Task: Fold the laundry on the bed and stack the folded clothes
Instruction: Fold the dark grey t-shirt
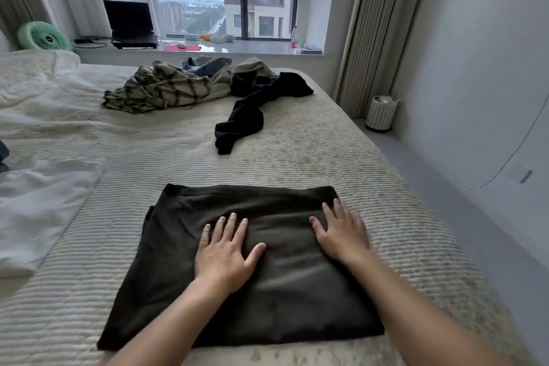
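Both hands lie flat with fingers spread, the left hand (pixel 227 249) and right hand (pixel 341 232) pressing on the folded dark garment (pixel 237 291) spread on the bed (pixel 326 157). Smoothing looks to be the step: sweep outward from the middle toward the edges, keeping the corners square. Beyond the fingertips, a black garment (pixel 246 119) and a plaid shirt (pixel 160 89) wait unfolded.

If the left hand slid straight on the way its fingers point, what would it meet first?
The left hand would probably cross the dark folded garment, then bare bed cover, and first meet the black garment; depth is uncertain.
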